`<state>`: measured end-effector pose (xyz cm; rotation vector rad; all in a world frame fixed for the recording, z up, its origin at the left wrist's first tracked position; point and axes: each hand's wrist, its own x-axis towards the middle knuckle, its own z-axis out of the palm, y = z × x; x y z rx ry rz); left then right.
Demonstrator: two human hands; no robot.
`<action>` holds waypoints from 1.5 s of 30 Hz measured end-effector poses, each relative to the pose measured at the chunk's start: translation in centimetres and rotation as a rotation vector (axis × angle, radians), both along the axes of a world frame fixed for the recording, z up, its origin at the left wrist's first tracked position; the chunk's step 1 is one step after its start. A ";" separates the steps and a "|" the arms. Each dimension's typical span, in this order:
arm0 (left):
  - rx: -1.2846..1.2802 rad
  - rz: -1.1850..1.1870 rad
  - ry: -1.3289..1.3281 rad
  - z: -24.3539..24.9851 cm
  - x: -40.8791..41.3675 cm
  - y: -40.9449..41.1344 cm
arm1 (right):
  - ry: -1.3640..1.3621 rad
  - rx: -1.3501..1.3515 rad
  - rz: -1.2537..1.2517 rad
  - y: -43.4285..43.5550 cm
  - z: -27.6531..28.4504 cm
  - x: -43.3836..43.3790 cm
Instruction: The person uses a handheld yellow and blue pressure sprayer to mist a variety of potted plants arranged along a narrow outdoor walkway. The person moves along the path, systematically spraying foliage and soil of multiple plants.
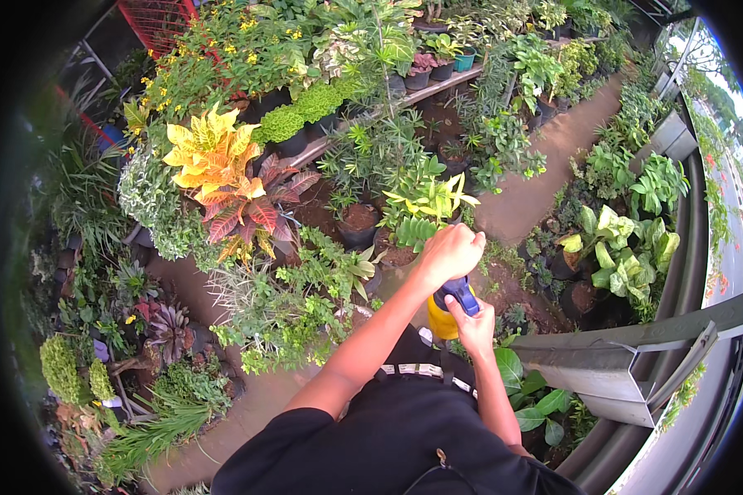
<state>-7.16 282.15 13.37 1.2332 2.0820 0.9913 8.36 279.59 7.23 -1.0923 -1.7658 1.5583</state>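
A yellow hand pump sprayer (441,319) with a blue top is held out in front of my waist. My right hand (477,327) grips its blue handle, thumb lying along the upper side. Just above the blue top, my left hand (451,255) is closed in a fist at the pump end; its fingers hide what they hold there. Beyond the fist stands a potted plant with yellow-green leaves (432,199). To the left of it is a black pot of soil (357,224).
A croton with orange and red leaves (223,167) stands at the left. Potted plants line a wooden plank shelf (421,93). A dirt path (532,179) runs up to the right. Metal beams and pipes (613,365) stand close on my right, beside a road.
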 end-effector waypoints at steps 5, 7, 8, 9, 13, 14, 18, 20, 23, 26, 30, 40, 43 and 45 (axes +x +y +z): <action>0.072 0.125 -0.346 0.2 -2.5 0.1 | -0.024 -0.131 0.285 4.3 -0.7 0.7; 0.404 0.245 -0.507 -1.6 -3.5 -0.7 | 0.089 -0.217 0.378 4.9 -0.3 0.0; 0.496 0.334 -0.604 -3.3 -4.0 -1.5 | 0.089 -0.248 0.394 5.1 -0.2 -0.2; 0.589 0.416 -0.704 -4.0 -4.0 -2.6 | 0.088 -0.279 0.401 5.4 -0.2 -0.4; 0.355 0.540 -0.712 -12.5 -4.1 -5.6 | 0.139 -0.360 0.436 6.2 -0.1 -1.2; 0.301 0.518 -0.773 -14.2 -3.6 -6.0 | 0.123 -0.363 0.442 6.0 -0.1 -1.8; 0.375 0.358 -0.944 -15.3 -1.9 -6.8 | 0.133 -0.439 0.474 5.2 -1.0 -3.5; 0.372 0.314 -1.008 -14.8 -2.0 -7.2 | 0.138 -0.459 0.477 4.7 -0.8 -4.3; 0.414 0.346 -0.968 -12.4 -2.0 -7.2 | 0.157 -0.484 0.445 4.3 -0.5 -5.6; 0.452 0.324 -0.863 -12.0 -3.0 -7.0 | 0.186 -0.498 0.398 3.9 -0.4 -6.5; 0.346 0.274 -0.993 -10.5 -3.6 -7.2 | 0.131 -0.362 0.385 3.3 -0.4 -6.7; 0.514 0.243 -0.706 -13.4 -4.2 -3.7 | 0.244 -0.360 0.220 3.0 -1.3 -6.4; 0.521 0.176 -0.731 -13.3 -4.4 -3.3 | 0.272 -0.399 0.175 3.1 -0.8 -6.5; 0.515 0.128 -0.739 -13.1 -4.8 -3.2 | 0.266 -0.394 0.164 3.5 -0.9 -6.6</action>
